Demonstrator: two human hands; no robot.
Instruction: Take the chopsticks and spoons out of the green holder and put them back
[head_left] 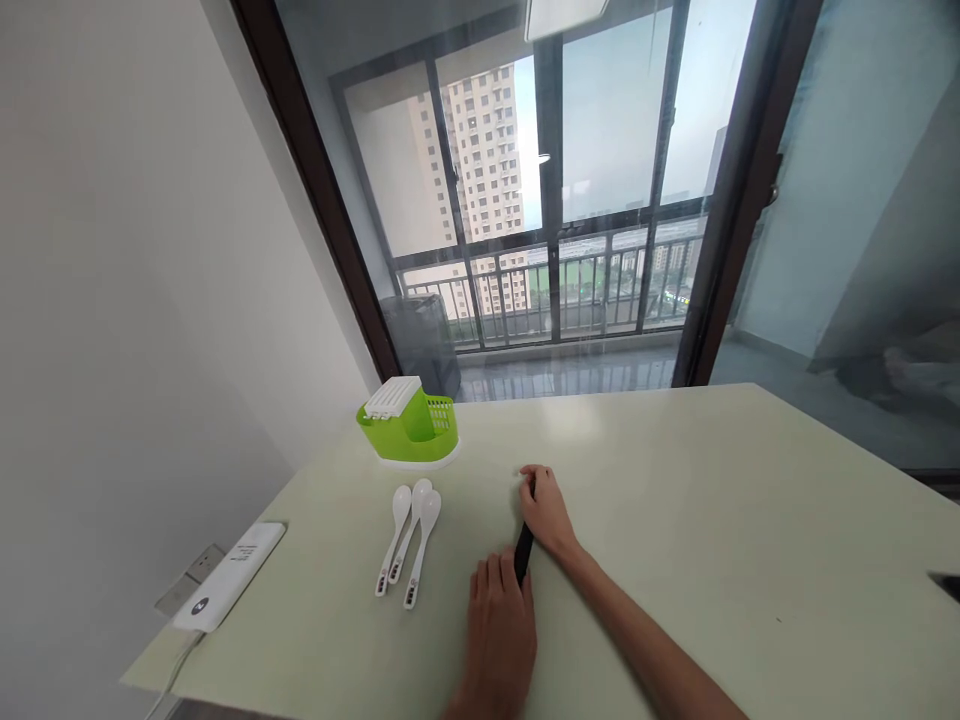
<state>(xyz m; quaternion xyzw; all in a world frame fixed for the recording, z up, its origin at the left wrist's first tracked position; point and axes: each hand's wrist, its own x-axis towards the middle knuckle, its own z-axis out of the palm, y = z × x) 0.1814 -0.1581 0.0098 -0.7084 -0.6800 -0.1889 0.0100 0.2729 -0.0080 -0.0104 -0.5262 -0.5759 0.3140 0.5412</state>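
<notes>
One head-worn view, forward and down over the near table (675, 480), toward the window (570, 170).

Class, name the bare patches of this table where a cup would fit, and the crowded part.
Free: the table right of the right hand. Crowded: the left, with green holder, spoons, white box and both hands on a black object.

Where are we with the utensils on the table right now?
Done: three white spoons lie side by side on the table, just in front of the green holder. In hand: the right hand and left hand both grip one dark utensil resting on the tabletop. Left: nothing can be seen standing in the holder, and the spoons lie untouched.
</notes>
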